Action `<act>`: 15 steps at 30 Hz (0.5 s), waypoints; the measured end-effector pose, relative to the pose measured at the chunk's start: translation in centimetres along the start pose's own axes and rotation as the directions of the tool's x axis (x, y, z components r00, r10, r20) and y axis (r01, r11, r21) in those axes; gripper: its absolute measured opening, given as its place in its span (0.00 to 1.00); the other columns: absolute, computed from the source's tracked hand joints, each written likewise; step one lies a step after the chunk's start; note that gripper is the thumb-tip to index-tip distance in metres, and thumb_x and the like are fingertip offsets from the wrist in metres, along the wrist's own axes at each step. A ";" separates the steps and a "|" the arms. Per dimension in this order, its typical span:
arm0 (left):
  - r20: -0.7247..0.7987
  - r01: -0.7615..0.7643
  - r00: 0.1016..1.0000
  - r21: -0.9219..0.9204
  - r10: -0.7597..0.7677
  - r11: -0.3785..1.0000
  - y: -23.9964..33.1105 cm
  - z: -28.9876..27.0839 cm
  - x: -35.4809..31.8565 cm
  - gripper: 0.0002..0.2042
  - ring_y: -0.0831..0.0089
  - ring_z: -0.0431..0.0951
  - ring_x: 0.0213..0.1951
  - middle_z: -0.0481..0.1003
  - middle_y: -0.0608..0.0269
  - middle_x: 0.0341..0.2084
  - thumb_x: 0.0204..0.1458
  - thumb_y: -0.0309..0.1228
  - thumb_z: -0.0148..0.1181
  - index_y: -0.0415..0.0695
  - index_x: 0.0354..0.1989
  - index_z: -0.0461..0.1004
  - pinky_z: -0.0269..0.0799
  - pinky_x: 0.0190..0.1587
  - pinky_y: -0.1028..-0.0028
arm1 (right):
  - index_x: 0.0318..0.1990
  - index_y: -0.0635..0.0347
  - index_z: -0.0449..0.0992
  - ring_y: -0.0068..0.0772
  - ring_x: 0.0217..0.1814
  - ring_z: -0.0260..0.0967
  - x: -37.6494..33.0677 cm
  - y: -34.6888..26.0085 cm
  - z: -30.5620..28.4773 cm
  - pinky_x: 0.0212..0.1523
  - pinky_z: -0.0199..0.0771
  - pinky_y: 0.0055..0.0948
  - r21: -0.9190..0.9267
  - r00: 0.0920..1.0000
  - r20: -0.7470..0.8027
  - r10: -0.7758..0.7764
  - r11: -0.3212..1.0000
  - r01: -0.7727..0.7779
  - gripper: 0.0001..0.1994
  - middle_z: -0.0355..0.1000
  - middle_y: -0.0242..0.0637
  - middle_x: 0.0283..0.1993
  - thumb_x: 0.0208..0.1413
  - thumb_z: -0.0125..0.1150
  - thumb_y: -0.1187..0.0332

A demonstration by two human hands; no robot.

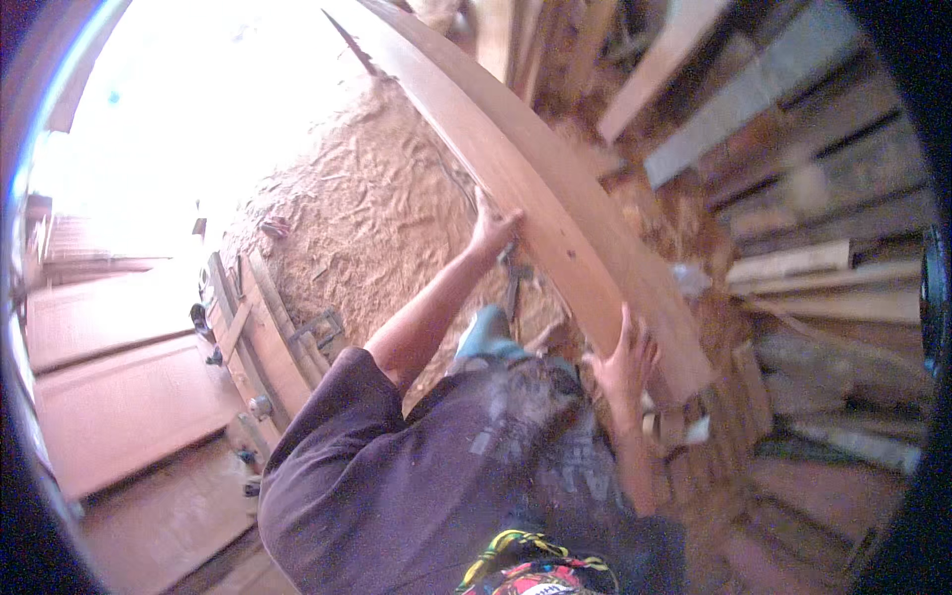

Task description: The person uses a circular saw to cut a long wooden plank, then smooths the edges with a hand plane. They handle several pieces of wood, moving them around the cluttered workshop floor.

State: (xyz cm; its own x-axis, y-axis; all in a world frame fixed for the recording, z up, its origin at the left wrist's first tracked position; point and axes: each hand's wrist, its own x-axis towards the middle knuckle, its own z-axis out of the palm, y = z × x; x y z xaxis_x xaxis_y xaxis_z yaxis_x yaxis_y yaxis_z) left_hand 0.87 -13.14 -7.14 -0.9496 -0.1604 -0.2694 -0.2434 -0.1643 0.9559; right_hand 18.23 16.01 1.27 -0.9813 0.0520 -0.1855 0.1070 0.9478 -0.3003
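While both hands grip it, we hold a long reddish wooden plank (555,198) tilted above the sawdust floor (347,218): left hand (493,230) clamped on its left edge farther up, right hand (623,359) wrapped around the near end. Stacked lumber (823,268) lies right of our right hand.
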 end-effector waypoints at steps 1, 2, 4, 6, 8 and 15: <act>0.009 0.021 1.000 -0.020 -0.020 1.000 0.0 0.1 0.0 0.55 0.55 0.74 0.58 0.65 0.39 0.64 0.58 0.24 0.61 0.44 0.73 0.13 0.75 0.58 0.62 | 0.76 0.42 0.51 0.58 0.74 0.54 0.2 0.2 0.1 0.69 0.51 0.66 0.035 1.000 -0.013 -0.025 0.999 0.026 0.61 0.58 0.50 0.72 0.30 0.85 0.55; 0.025 0.046 0.999 -0.006 -0.046 0.999 -0.5 -0.5 0.3 0.53 0.55 0.68 0.63 0.61 0.42 0.65 0.57 0.28 0.64 0.44 0.74 0.22 0.71 0.61 0.58 | 0.76 0.41 0.51 0.58 0.73 0.55 0.2 0.6 0.1 0.69 0.51 0.66 0.064 0.999 -0.019 -0.044 0.997 0.045 0.62 0.58 0.50 0.71 0.29 0.85 0.55; 0.051 0.006 0.999 0.088 -0.010 0.996 -1.7 -0.9 -0.2 0.52 0.55 0.61 0.68 0.56 0.44 0.67 0.55 0.33 0.68 0.43 0.75 0.29 0.66 0.66 0.56 | 0.75 0.42 0.53 0.58 0.71 0.56 -1.1 1.5 -0.2 0.68 0.53 0.63 0.077 0.997 -0.042 -0.071 0.994 0.075 0.62 0.60 0.50 0.69 0.27 0.86 0.56; 0.080 -0.089 0.994 0.224 0.073 0.971 -2.4 0.8 -1.7 0.54 0.53 0.59 0.69 0.52 0.42 0.69 0.55 0.35 0.68 0.40 0.74 0.26 0.62 0.69 0.57 | 0.74 0.46 0.54 0.58 0.68 0.59 -2.5 2.8 -0.6 0.67 0.56 0.57 0.034 0.991 -0.100 -0.093 0.995 0.097 0.62 0.62 0.49 0.65 0.24 0.87 0.59; 0.086 -0.068 0.995 0.326 0.042 0.943 -2.6 2.4 -4.4 0.55 0.51 0.58 0.69 0.50 0.40 0.70 0.55 0.37 0.68 0.38 0.74 0.24 0.60 0.70 0.58 | 0.73 0.47 0.55 0.57 0.68 0.59 -4.4 4.6 -0.9 0.68 0.55 0.57 -0.028 0.992 -0.117 -0.043 0.999 0.040 0.59 0.63 0.48 0.65 0.28 0.85 0.59; 0.125 0.156 0.972 0.301 -0.201 0.941 -1.9 5.8 -9.8 0.55 0.47 0.66 0.63 0.58 0.33 0.64 0.57 0.40 0.65 0.37 0.73 0.22 0.69 0.63 0.58 | 0.73 0.48 0.58 0.55 0.69 0.58 -8.1 7.7 -1.6 0.69 0.53 0.58 -0.097 0.996 -0.076 0.053 0.993 -0.061 0.46 0.65 0.48 0.62 0.45 0.75 0.56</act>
State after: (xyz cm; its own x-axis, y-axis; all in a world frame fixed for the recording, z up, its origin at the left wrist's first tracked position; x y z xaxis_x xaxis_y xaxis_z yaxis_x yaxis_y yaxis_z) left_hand 9.46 -5.61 -5.64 -0.8985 -0.0014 -0.4389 -0.4362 0.1137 0.8926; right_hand 26.71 23.42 1.94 -0.9835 0.1260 -0.1301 0.1500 0.9691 -0.1958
